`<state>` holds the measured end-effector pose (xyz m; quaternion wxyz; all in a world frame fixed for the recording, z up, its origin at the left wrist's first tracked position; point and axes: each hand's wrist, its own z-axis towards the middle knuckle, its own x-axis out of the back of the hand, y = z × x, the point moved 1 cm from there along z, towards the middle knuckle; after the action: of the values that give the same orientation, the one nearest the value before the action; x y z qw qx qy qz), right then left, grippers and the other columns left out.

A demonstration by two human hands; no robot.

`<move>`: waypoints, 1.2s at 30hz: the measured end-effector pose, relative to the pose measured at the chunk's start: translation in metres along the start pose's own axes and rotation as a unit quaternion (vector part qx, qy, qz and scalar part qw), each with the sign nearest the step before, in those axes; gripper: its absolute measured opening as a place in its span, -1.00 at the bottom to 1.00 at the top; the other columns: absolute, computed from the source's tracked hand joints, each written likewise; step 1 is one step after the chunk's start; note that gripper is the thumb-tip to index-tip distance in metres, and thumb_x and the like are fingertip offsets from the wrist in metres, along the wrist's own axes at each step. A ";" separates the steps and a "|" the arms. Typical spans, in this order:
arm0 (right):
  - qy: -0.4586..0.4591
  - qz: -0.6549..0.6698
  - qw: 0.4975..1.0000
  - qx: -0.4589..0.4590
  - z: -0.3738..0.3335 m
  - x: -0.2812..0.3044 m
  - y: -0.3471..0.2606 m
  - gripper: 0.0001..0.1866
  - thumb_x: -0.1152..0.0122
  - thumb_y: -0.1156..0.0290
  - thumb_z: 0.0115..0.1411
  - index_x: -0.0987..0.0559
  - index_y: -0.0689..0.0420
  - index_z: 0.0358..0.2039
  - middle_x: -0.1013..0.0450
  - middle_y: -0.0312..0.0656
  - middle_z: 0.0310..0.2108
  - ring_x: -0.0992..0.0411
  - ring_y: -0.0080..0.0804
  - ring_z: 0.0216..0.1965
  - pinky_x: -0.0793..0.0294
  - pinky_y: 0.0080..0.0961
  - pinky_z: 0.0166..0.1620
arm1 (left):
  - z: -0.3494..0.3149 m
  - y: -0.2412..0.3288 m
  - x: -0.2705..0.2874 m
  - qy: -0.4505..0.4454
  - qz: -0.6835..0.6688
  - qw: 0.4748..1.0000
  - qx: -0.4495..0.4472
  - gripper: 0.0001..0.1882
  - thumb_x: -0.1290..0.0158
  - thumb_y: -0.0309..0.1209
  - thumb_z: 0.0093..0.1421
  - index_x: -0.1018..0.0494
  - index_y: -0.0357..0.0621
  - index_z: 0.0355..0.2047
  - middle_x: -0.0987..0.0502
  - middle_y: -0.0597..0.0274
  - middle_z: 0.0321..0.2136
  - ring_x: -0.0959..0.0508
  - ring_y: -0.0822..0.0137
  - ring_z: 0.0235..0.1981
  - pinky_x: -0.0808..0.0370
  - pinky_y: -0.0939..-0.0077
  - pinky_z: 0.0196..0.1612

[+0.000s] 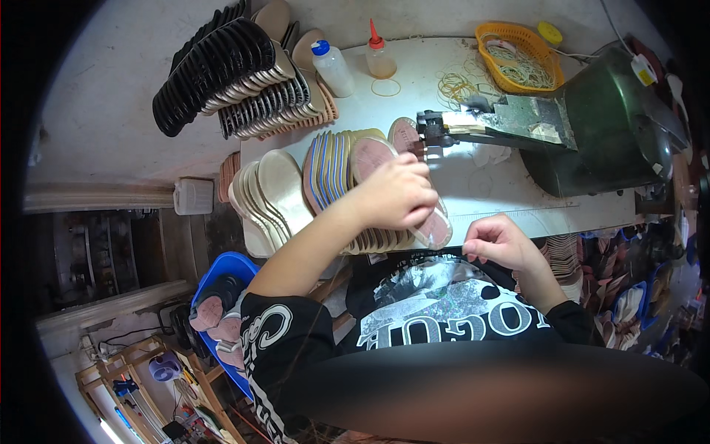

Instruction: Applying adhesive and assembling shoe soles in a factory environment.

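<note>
My left hand [397, 194] is closed over a pink shoe insole [436, 228] that lies on the white worktable [518, 194], its toe end near the head of a green machine [592, 126]. My right hand [499, 240] rests with curled fingers at the table's front edge; I cannot tell whether it holds anything. A second pink insole [404, 133] stands by the machine's dark clamp [435, 132]. A fanned row of beige and blue-edged insoles [333, 166] lies just left of my left hand.
Stacks of black and beige soles [237, 70] fill the table's far left. A white bottle [333, 68], a glue bottle [380, 58] and an orange basket of rubber bands [515, 55] stand at the back. A blue bin of insoles [222, 296] sits lower left.
</note>
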<state>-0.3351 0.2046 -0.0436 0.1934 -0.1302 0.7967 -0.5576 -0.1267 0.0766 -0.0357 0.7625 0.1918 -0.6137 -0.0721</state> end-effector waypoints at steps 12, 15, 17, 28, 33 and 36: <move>0.112 -0.242 0.961 0.073 0.081 -0.041 0.040 -0.64 -0.18 0.32 0.14 -0.52 0.34 -0.15 -0.54 0.07 -0.39 -0.54 -0.12 -0.36 -0.50 -0.32 -0.24 | -0.058 -0.011 -0.030 0.240 0.131 0.894 0.355 -0.66 -0.15 -0.24 0.04 -0.50 0.07 -0.13 -0.38 0.18 -0.01 -0.28 0.15 0.13 0.09 -0.14 0.22; 0.113 -0.299 0.946 0.051 0.106 -0.045 0.044 -0.69 -0.16 0.33 0.13 -0.54 0.36 -0.27 -0.50 0.17 -0.41 -0.52 0.03 -0.35 -0.49 -0.26 -0.23 | -0.070 -0.001 -0.039 0.164 0.171 0.886 0.398 -0.47 -0.13 -0.09 0.06 -0.40 0.15 0.06 -0.26 0.11 0.14 -0.17 0.10 0.24 0.13 -0.15 0.24; 0.115 -0.386 0.914 0.043 0.118 -0.051 0.045 -0.72 -0.17 0.33 0.10 -0.53 0.35 -0.37 -0.50 0.16 -0.43 -0.50 0.08 -0.35 -0.48 -0.18 -0.22 | -0.081 -0.001 -0.038 0.097 0.172 0.887 0.417 -0.33 -0.09 0.00 0.08 -0.25 0.22 0.20 -0.14 0.10 0.25 -0.05 0.10 0.31 0.16 -0.18 0.26; 0.133 -0.407 0.899 0.088 0.121 -0.066 0.016 -0.76 -0.11 0.31 0.09 -0.56 0.25 -0.52 -0.49 0.07 -0.55 -0.50 0.02 -0.45 -0.50 -0.15 -0.29 | -0.103 0.002 -0.037 0.127 0.149 0.884 0.425 -0.29 -0.07 -0.15 0.13 -0.12 0.09 0.28 -0.01 0.04 0.32 0.03 0.10 0.35 0.20 -0.14 0.29; 0.095 -0.525 0.842 0.077 0.100 -0.061 -0.027 -0.78 -0.14 0.35 0.04 -0.52 0.24 -0.61 -0.45 0.06 -0.61 -0.47 0.05 -0.51 -0.48 -0.15 -0.34 | -0.093 0.005 -0.053 0.115 0.196 0.869 0.440 -0.31 -0.04 -0.21 0.15 -0.11 -0.03 0.28 0.00 0.05 0.32 0.04 0.10 0.36 0.22 -0.22 0.27; 0.044 -0.531 0.839 0.112 0.073 -0.057 -0.074 -0.80 -0.17 0.36 0.02 -0.52 0.24 -0.59 -0.46 0.05 -0.59 -0.47 0.04 -0.51 -0.48 -0.18 -0.37 | -0.093 0.007 -0.052 0.116 0.207 0.869 0.434 -0.29 -0.04 -0.27 0.13 -0.09 -0.13 0.27 -0.04 -0.03 0.29 0.00 0.05 0.33 0.16 -0.14 0.29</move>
<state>-0.2518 0.1414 0.0130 -0.1540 -0.4863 0.5453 -0.6652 -0.0502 0.1202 -0.0962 0.6656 0.3784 -0.5162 0.3838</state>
